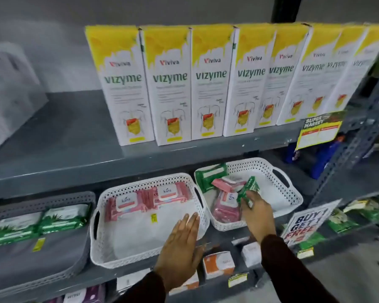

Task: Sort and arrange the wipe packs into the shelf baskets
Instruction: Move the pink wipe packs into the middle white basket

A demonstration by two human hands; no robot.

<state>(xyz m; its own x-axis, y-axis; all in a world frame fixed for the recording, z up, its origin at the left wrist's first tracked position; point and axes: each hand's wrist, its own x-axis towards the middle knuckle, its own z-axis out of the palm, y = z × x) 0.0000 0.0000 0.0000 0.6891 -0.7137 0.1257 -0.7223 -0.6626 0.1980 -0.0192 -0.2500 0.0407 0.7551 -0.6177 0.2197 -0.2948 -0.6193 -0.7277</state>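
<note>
Wipes looked soft and crinkly (likely slippery film): right hand (257,212) pinched the green pack (248,190) by its edge; left hand (182,248) hovered flat, open, empty.

I stood before a grey metal shelving unit (74,162) set against a plain grey wall (53,40). A row of tall white-and-yellow Vizyme cartons (171,84) lined the upper shelf, beside a dark upright post (284,7). A yellow supermarket tag (319,130) hung from the shelf edge, and a "Buy 1 Get 1 Free" sign (304,224) stood lower at right. Perforated steel uprights (359,136) framed the right side above grey floor (348,276). Lighting was flat and even.
</note>
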